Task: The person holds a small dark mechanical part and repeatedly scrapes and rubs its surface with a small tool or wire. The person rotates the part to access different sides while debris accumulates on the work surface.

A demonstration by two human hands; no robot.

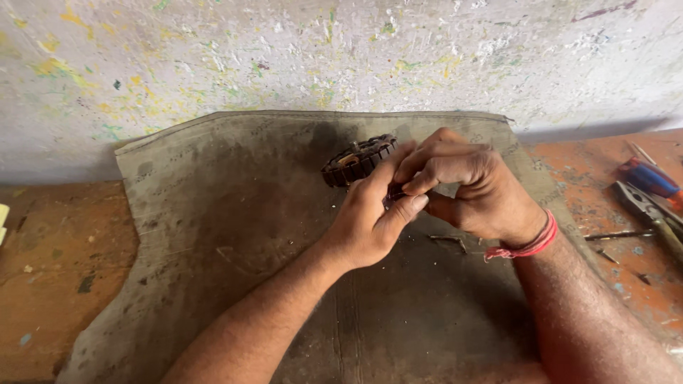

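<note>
Over the mat (235, 235) | left hand (370, 217), right hand (473, 192): grips pinched on small dark part (393, 193) | stator (358, 159) behind

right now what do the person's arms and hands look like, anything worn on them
Both forearms are bare, with no sleeves in view, and both hands are without gloves. The left hand wears nothing that shows. The right hand has a red thread band wound around the wrist in several strands, its ends hanging loose on the inner side. No rings or watch can be seen on the fingers or wrists.
</note>
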